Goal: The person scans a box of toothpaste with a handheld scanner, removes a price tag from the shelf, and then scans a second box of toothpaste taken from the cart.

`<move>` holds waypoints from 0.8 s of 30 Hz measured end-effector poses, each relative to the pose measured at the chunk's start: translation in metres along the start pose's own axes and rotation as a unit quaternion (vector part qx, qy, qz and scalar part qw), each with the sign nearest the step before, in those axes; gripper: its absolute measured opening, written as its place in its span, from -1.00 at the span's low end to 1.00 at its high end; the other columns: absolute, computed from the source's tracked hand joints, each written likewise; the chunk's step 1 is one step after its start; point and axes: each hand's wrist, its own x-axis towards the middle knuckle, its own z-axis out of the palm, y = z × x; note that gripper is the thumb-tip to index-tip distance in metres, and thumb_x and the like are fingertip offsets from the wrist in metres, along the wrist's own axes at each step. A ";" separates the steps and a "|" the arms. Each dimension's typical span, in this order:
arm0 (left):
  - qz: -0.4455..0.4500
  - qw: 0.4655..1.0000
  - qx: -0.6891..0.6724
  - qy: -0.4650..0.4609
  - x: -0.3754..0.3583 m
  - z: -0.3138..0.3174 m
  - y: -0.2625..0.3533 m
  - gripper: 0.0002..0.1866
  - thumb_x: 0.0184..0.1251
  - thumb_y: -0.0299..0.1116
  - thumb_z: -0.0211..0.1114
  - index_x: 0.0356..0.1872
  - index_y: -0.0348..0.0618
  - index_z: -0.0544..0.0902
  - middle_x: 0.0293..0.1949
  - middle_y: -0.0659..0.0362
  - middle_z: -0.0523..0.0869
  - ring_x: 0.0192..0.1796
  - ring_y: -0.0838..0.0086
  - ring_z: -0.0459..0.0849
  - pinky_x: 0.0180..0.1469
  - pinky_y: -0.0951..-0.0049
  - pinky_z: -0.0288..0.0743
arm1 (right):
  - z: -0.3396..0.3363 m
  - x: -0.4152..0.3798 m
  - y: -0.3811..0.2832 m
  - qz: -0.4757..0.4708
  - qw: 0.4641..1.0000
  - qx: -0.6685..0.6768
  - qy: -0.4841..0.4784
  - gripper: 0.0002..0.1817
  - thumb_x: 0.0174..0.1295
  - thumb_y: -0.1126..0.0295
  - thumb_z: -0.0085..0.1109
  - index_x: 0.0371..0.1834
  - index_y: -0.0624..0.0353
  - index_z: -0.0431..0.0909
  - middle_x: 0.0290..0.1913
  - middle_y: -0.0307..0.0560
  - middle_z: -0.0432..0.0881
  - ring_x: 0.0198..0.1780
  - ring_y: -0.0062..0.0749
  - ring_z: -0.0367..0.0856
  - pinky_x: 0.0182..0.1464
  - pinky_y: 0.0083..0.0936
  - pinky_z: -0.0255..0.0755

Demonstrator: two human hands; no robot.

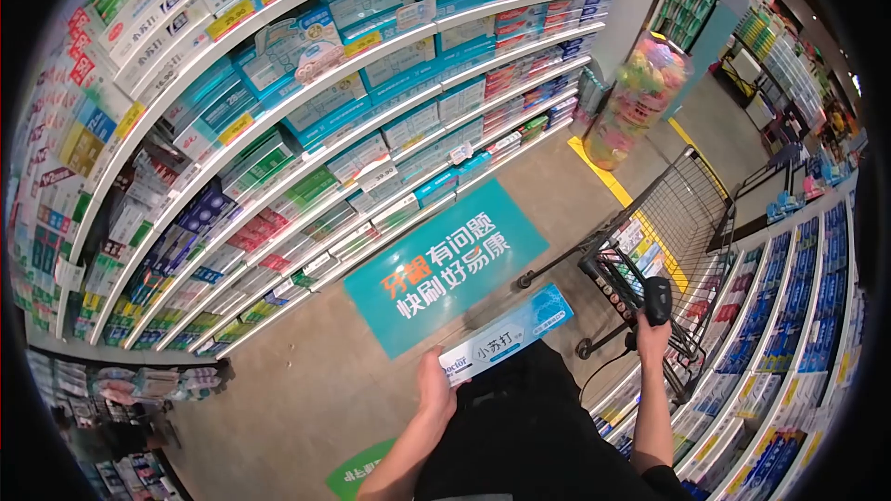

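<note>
Cardboard carton [506, 334] fills curled left hand [436, 385], curled right hand [652, 339] clasping rounded black device [657, 301].

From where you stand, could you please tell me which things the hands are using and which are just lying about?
In use:
- white-and-blue box, in the left hand
- black handheld device, in the right hand

Just about:
- wire cart
- teal floor sign
- clear cylinder
- shelved boxes

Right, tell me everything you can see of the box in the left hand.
The box is long, slim and apparently cardboard, white shading to blue at its far end, with dark Chinese characters and "Doctor" lettering at the near end. No opening shows. The left hand grips that near end, holding it slantwise above the floor.
</note>
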 end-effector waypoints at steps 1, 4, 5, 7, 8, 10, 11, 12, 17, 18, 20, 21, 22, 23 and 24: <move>0.004 1.000 -0.005 0.004 -0.002 0.000 -0.002 -0.71 0.35 -0.15 0.01 -0.15 -0.16 0.47 -0.40 0.11 0.66 -0.39 0.34 0.69 -0.50 0.36 0.50 | -0.004 0.003 -0.002 0.051 0.998 0.033 -0.017 -0.73 0.13 0.34 0.30 -0.21 0.31 0.59 -0.36 -0.16 0.63 -0.31 -0.56 0.56 -0.22 -0.53 0.42; 0.005 1.000 -0.014 0.006 -0.008 0.003 -0.005 -0.71 0.34 -0.14 0.02 -0.15 -0.15 0.47 -0.40 0.12 0.66 -0.39 0.34 0.69 -0.48 0.35 0.51 | 0.010 0.010 0.023 0.104 0.955 0.279 0.000 -0.84 0.18 0.43 0.26 -0.25 0.30 0.60 -0.30 -0.17 0.64 -0.22 -0.51 0.60 -0.17 -0.56 0.42; 0.006 1.000 -0.017 0.008 -0.011 0.004 -0.007 -0.71 0.34 -0.14 0.03 -0.15 -0.15 0.47 -0.40 0.12 0.66 -0.39 0.34 0.69 -0.47 0.34 0.51 | 0.017 0.010 0.049 0.073 0.959 0.274 -0.015 -0.83 0.17 0.45 0.26 -0.22 0.30 0.59 -0.28 -0.16 0.64 -0.20 -0.51 0.60 -0.13 -0.54 0.43; 0.004 1.000 -0.021 0.011 -0.014 0.006 -0.011 -0.70 0.33 -0.13 0.03 -0.14 -0.14 0.47 -0.40 0.11 0.67 -0.38 0.33 0.69 -0.46 0.34 0.51 | 0.020 0.000 0.063 0.041 0.979 0.193 -0.058 -0.78 0.14 0.50 0.25 -0.15 0.33 0.59 -0.24 -0.14 0.65 -0.14 -0.50 0.60 -0.02 -0.51 0.43; 0.006 1.000 -0.022 0.008 -0.015 0.007 -0.013 -0.70 0.33 -0.13 0.03 -0.14 -0.15 0.47 -0.39 0.11 0.67 -0.38 0.33 0.69 -0.46 0.34 0.51 | 0.019 -0.009 0.062 -0.032 0.991 0.113 -0.056 -0.79 0.14 0.55 0.23 -0.14 0.31 0.58 -0.21 -0.11 0.66 -0.20 -0.45 0.64 -0.07 -0.48 0.48; 0.009 1.000 -0.020 0.004 -0.018 0.006 -0.017 -0.70 0.34 -0.14 0.02 -0.14 -0.15 0.47 -0.38 0.10 0.67 -0.38 0.33 0.69 -0.46 0.34 0.51 | 0.019 -0.017 0.057 -0.062 0.990 0.110 -0.067 -0.80 0.11 0.55 0.21 -0.17 0.32 0.60 -0.22 -0.09 0.68 -0.22 -0.46 0.63 -0.10 -0.48 0.47; 0.013 1.000 -0.014 0.006 -0.018 0.006 -0.019 -0.70 0.34 -0.14 0.01 -0.14 -0.16 0.47 -0.38 0.10 0.67 -0.37 0.32 0.69 -0.46 0.34 0.51 | 0.016 -0.018 0.054 -0.029 0.990 0.107 -0.083 -0.79 0.10 0.55 0.20 -0.17 0.32 0.61 -0.23 -0.09 0.68 -0.21 -0.46 0.63 -0.10 -0.49 0.47; 0.016 1.000 -0.009 0.009 -0.019 0.005 -0.022 -0.70 0.35 -0.14 0.00 -0.14 -0.16 0.47 -0.37 0.10 0.68 -0.37 0.32 0.69 -0.46 0.34 0.51 | 0.011 -0.016 0.045 0.004 0.990 0.102 -0.099 -0.79 0.09 0.54 0.20 -0.18 0.31 0.61 -0.24 -0.09 0.68 -0.21 -0.46 0.63 -0.11 -0.50 0.46; 0.018 0.999 0.010 0.030 -0.043 0.001 -0.037 -0.68 0.37 -0.13 -0.04 -0.13 -0.18 0.48 -0.36 0.09 0.68 -0.34 0.33 0.69 -0.45 0.35 0.50 | 0.005 -0.013 0.034 0.044 0.988 0.107 -0.105 -0.88 0.05 0.56 0.15 -0.35 0.35 0.60 -0.40 -0.15 0.65 -0.31 -0.47 0.62 -0.20 -0.47 0.47; 0.014 0.999 0.010 0.031 -0.049 -0.002 -0.041 -0.68 0.37 -0.13 -0.04 -0.13 -0.18 0.48 -0.36 0.09 0.68 -0.33 0.33 0.70 -0.44 0.35 0.50 | 0.006 -0.015 0.037 0.033 0.988 0.107 -0.101 -0.87 0.05 0.56 0.16 -0.34 0.36 0.60 -0.40 -0.14 0.65 -0.31 -0.45 0.62 -0.20 -0.46 0.47; 0.013 0.999 0.009 0.046 -0.058 -0.008 -0.048 -0.67 0.38 -0.13 -0.04 -0.12 -0.18 0.48 -0.35 0.09 0.68 -0.32 0.33 0.70 -0.43 0.36 0.50 | 0.010 -0.023 0.044 0.011 0.989 0.105 -0.100 -0.85 0.04 0.56 0.16 -0.32 0.38 0.60 -0.40 -0.12 0.66 -0.31 -0.41 0.63 -0.19 -0.44 0.47; 0.014 0.998 0.007 0.059 -0.061 -0.013 -0.050 -0.67 0.38 -0.13 -0.05 -0.12 -0.18 0.48 -0.35 0.09 0.68 -0.32 0.32 0.70 -0.43 0.35 0.50 | 0.018 -0.027 0.048 -0.004 0.991 0.099 -0.085 -0.79 0.00 0.51 0.22 -0.29 0.38 0.60 -0.39 0.03 0.68 -0.30 -0.16 0.68 -0.17 -0.32 0.48; 0.015 0.997 0.006 0.071 -0.066 -0.017 -0.053 -0.67 0.38 -0.13 -0.05 -0.12 -0.18 0.49 -0.35 0.09 0.68 -0.31 0.32 0.70 -0.42 0.35 0.50 | 0.017 -0.029 0.054 -0.024 0.995 0.062 -0.074 -0.77 -0.02 0.49 0.23 -0.28 0.36 0.60 -0.37 0.08 0.68 -0.27 -0.08 0.67 -0.16 -0.28 0.48; 0.026 0.997 0.002 0.072 -0.068 -0.022 -0.055 -0.67 0.38 -0.13 -0.05 -0.12 -0.18 0.49 -0.35 0.09 0.68 -0.31 0.32 0.70 -0.42 0.35 0.49 | 0.018 -0.031 0.058 -0.045 0.997 0.024 -0.062 -0.75 -0.04 0.47 0.25 -0.27 0.35 0.60 -0.35 0.14 0.67 -0.24 0.01 0.67 -0.15 -0.24 0.48; 0.035 0.997 0.000 0.073 -0.069 -0.028 -0.056 -0.67 0.38 -0.13 -0.05 -0.13 -0.18 0.50 -0.35 0.09 0.69 -0.31 0.31 0.70 -0.41 0.34 0.49 | 0.016 -0.037 0.049 -0.064 0.997 -0.015 -0.050 -0.74 -0.06 0.44 0.27 -0.27 0.33 0.61 -0.33 0.19 0.67 -0.22 0.09 0.66 -0.14 -0.20 0.48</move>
